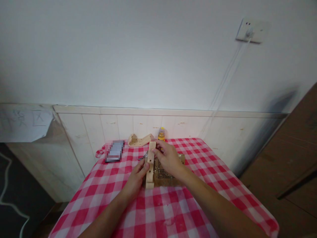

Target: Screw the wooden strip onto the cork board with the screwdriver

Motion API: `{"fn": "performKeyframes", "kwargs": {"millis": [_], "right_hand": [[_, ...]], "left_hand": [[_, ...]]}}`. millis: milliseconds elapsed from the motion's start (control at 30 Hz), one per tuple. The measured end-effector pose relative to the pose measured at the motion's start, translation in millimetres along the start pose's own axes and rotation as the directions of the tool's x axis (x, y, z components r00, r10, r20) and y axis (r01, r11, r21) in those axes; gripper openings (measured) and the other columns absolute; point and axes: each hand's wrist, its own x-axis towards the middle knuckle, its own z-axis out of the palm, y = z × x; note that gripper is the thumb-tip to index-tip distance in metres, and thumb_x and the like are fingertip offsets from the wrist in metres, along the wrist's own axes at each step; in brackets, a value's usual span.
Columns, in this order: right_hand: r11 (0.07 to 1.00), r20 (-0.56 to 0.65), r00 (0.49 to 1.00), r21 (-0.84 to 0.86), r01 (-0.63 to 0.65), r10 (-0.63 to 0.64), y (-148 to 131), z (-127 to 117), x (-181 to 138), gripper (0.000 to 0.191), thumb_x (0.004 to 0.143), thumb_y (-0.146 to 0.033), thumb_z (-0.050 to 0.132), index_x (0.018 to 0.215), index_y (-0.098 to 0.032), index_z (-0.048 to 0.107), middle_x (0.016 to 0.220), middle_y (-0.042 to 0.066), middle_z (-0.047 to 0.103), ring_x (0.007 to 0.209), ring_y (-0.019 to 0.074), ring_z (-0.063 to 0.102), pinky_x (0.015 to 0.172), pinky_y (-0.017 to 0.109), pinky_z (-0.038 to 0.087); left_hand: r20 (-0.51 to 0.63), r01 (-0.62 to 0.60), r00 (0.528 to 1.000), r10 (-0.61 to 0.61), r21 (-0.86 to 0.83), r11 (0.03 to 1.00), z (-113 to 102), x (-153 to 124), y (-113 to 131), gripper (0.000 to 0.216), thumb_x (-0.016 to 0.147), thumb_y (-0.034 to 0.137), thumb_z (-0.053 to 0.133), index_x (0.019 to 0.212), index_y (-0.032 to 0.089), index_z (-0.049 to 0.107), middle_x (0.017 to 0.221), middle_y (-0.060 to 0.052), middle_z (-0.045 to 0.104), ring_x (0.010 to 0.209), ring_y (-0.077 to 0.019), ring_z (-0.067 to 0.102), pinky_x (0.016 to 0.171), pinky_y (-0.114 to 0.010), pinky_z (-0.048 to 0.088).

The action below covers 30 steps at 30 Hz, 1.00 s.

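Note:
A pale wooden bar (150,167) with holes stands upright on the red-and-white checked tablecloth (158,211), its foot beside a brown patterned sheet (165,175). My right hand (167,156) pinches the bar near its top. My left hand (137,178) holds its middle from the left, fingers curled against it. A small metal part (143,157) lies just left of the bar's top, too small to make out.
A curved wooden piece (138,140) and a small yellow bottle (161,134) sit at the table's far edge by the wall. A dark phone (114,151) lies at the back left. A brown door stands at the right.

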Motion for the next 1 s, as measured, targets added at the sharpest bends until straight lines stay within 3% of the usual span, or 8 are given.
{"fn": "performKeyframes", "kwargs": {"millis": [100,233,333,400,500,667,800,1000], "right_hand": [[1.000,0.005,1.000,-0.022,0.003,-0.002,-2.4,0.8,-1.0,0.014,0.086,-0.013,0.060,0.093,-0.022,0.068,0.086,0.002,0.070,0.081,0.0192,0.066,0.075,0.032,0.051],[1.000,0.048,0.999,0.016,0.002,-0.002,-0.1,-2.7,0.3,0.014,0.087,-0.016,0.060,0.097,-0.021,0.069,0.088,0.003,0.071,0.083,0.0196,0.067,0.076,0.033,0.052],[0.993,0.084,0.996,0.120,0.003,-0.014,4.6,-18.0,5.5,0.021,0.088,-0.026,0.064,0.107,-0.022,0.070,0.091,0.004,0.073,0.083,0.0187,0.068,0.076,0.033,0.054],[0.989,0.010,1.000,0.145,-0.007,0.005,7.4,-33.7,8.7,0.026,0.088,-0.032,0.064,0.112,-0.022,0.069,0.093,0.005,0.074,0.082,0.0180,0.068,0.076,0.033,0.055],[0.999,-0.119,0.993,0.038,-0.019,0.023,11.1,-56.1,8.0,0.024,0.088,-0.033,0.064,0.109,-0.022,0.070,0.092,0.006,0.075,0.084,0.0187,0.069,0.079,0.036,0.055],[0.987,-0.135,0.991,-0.159,-0.034,0.012,25.2,-74.0,-7.1,0.021,0.084,-0.033,0.068,0.102,-0.023,0.073,0.098,0.008,0.076,0.092,0.0233,0.069,0.089,0.044,0.053],[0.981,-0.227,0.964,-0.106,-0.165,0.137,45.6,-79.1,-20.3,0.025,0.085,-0.043,0.066,0.097,-0.021,0.073,0.097,0.008,0.076,0.088,0.0238,0.069,0.084,0.043,0.055],[0.926,-0.304,0.876,0.168,-0.337,0.374,65.7,-60.6,-46.7,0.048,0.083,-0.054,0.067,0.117,-0.020,0.062,0.116,0.013,0.069,0.097,0.0249,0.069,0.084,0.042,0.055]], "left_hand": [[0.048,-0.009,0.999,0.009,-0.005,1.000,3.8,-3.3,2.5,0.059,0.074,0.039,0.081,0.126,0.020,0.061,0.125,-0.012,0.069,0.105,-0.0286,0.068,0.087,-0.037,0.055],[0.055,-0.007,0.998,0.008,-0.014,1.000,7.1,-5.1,4.4,0.052,0.076,0.036,0.078,0.123,0.019,0.063,0.122,-0.012,0.070,0.100,-0.0271,0.070,0.084,-0.037,0.056],[0.047,0.000,0.999,0.002,-0.041,0.999,8.1,-5.0,4.3,0.050,0.078,0.036,0.077,0.122,0.019,0.063,0.123,-0.012,0.069,0.100,-0.0270,0.070,0.085,-0.037,0.055],[0.041,0.010,0.999,-0.007,-0.057,0.998,8.3,-4.9,4.0,0.050,0.078,0.036,0.077,0.123,0.019,0.063,0.123,-0.012,0.070,0.101,-0.0275,0.070,0.086,-0.038,0.055],[0.031,0.032,0.999,-0.030,-0.067,0.997,8.3,-5.5,3.9,0.052,0.075,0.036,0.078,0.122,0.019,0.064,0.121,-0.012,0.071,0.100,-0.0280,0.070,0.084,-0.037,0.055],[0.006,0.045,0.999,-0.045,-0.054,0.998,7.5,-6.6,5.1,0.050,0.074,0.037,0.079,0.119,0.018,0.065,0.119,-0.012,0.072,0.096,-0.0270,0.071,0.079,-0.034,0.056],[-0.021,0.028,0.999,-0.030,-0.064,0.998,6.0,-4.9,3.3,0.048,0.073,0.038,0.080,0.114,0.017,0.067,0.117,-0.012,0.072,0.094,-0.0266,0.072,0.078,-0.034,0.056],[-0.025,0.016,1.000,-0.018,-0.087,0.996,5.8,-2.3,1.0,0.048,0.074,0.036,0.080,0.116,0.018,0.065,0.117,-0.012,0.072,0.095,-0.0272,0.072,0.079,-0.036,0.057]]}}
